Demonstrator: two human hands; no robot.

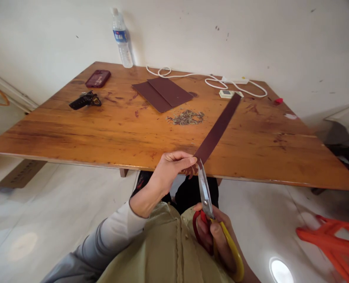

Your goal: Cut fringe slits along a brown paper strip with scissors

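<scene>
My left hand [174, 169] pinches the near end of a long dark-red strip [220, 127] that looks like sandpaper or stiff card. The strip slants up and to the right over the table. In my right hand [220, 236] is a pair of scissors [204, 188] with one red and one yellow handle. Their blade tips are at the strip's near end, right beside my left fingertips. Farther back lie dark-red sheets [162, 94] of similar look, partly overlapping. A small heap of thin shavings or clippings [187, 117] sits in front of them.
On the wooden table [103, 133] are a water bottle [122, 39], a dark-red phone case [98, 78], a black key holder [85, 100], a white cable [186, 74] and a small white device [231, 94]. An orange stool [333, 239] stands at right, a cardboard box [21, 173] at left.
</scene>
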